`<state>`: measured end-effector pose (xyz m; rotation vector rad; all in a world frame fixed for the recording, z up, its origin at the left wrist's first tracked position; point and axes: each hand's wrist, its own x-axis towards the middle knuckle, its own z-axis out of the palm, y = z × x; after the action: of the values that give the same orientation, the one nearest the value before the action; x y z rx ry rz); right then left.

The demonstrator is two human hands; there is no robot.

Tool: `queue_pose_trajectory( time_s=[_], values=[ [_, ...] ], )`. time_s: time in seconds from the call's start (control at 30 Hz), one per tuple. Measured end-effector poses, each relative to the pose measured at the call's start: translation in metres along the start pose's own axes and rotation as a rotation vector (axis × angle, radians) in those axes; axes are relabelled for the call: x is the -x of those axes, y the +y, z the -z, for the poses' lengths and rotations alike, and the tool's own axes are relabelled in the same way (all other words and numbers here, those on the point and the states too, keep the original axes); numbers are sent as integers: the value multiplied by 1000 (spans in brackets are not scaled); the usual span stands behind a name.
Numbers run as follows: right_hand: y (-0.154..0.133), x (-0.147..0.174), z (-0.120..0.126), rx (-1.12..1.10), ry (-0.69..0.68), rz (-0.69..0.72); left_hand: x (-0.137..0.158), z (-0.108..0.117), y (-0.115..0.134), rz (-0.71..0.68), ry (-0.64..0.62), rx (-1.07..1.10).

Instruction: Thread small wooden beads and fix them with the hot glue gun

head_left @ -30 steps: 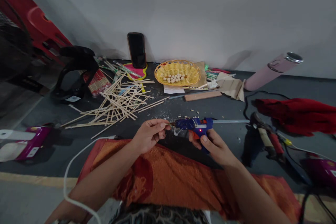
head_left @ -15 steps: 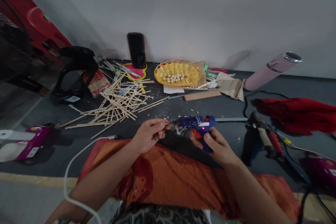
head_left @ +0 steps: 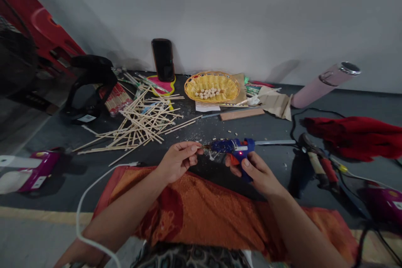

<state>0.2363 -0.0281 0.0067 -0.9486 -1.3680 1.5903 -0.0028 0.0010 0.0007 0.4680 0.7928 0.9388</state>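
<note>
My right hand [head_left: 256, 171] is wrapped round the handle of a blue hot glue gun [head_left: 232, 146], its fingers at the orange trigger and a small red light glowing on its side. A pale glue stick [head_left: 274, 143] sticks out of the back of the gun. The nozzle points left, to the fingertips of my left hand [head_left: 180, 159]. Those fingers are pinched together, and whatever is in them is too small to make out. Little cut wooden pieces and scraps lie on the dark tabletop [head_left: 188, 132] around the nozzle.
A heap of thin wooden sticks [head_left: 141, 121] lies at the left. Behind stands a yellow wicker basket [head_left: 213, 81] with small pieces inside. A phone [head_left: 163, 59] leans on the wall. Pliers [head_left: 317, 161], red cloth [head_left: 354, 138] and a pink flask [head_left: 323, 86] are right; an orange towel [head_left: 213, 213] covers the front edge.
My right hand has shifted the glue gun slightly left, its nozzle now closer to my left fingertips. My left hand has stayed almost still.
</note>
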Motion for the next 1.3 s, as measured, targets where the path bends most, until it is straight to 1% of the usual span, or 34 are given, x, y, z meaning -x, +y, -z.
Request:
queue_pose_trajectory(
  time_s=[0.13, 0.23, 0.33, 0.4, 0.47, 0.53, 0.67, 0.77, 0.87, 0.97, 1.1, 1.2, 1.27, 1.3],
  values=[
    [1, 0, 4, -73, 88, 7, 0, -1, 0, 0, -6, 5],
    [-6, -5, 14, -103, 219, 49, 0, 0, 0, 0, -16, 14],
    [-16, -14, 34, 4, 424, 85, 0, 1, -1, 4, -20, 21],
    [-19, -24, 51, 162, 505, 78, 0, 1, -1, 6, -29, 20],
    [-17, -35, 69, 321, 497, 47, 1, 2, -1, 5, -44, 16],
    [-13, -46, 85, 446, 517, 31, 1, 2, -1, 5, -53, 11],
    [-4, -58, 106, 568, 514, -5, 1, 2, 0, 1, -46, 18],
    [-4, -60, 113, 644, 519, -11, 1, 2, 0, 0, -44, 21],
    [-6, -62, 116, 616, 518, -17, 1, 2, -1, 5, -52, 15],
    [-4, -66, 118, 617, 527, -112, 0, 4, -2, 5, -55, 18],
    [3, -67, 131, 779, 628, -205, 0, 5, -2, 2, -65, 14],
    [4, -61, 143, 906, 667, -229, 1, 5, -2, 8, -78, 6],
    [1, -54, 143, 992, 692, -229, 1, 4, -2, 12, -84, 6],
    [-1, -50, 139, 1063, 706, -201, 1, 4, -2, 13, -86, 6]
  ],
)
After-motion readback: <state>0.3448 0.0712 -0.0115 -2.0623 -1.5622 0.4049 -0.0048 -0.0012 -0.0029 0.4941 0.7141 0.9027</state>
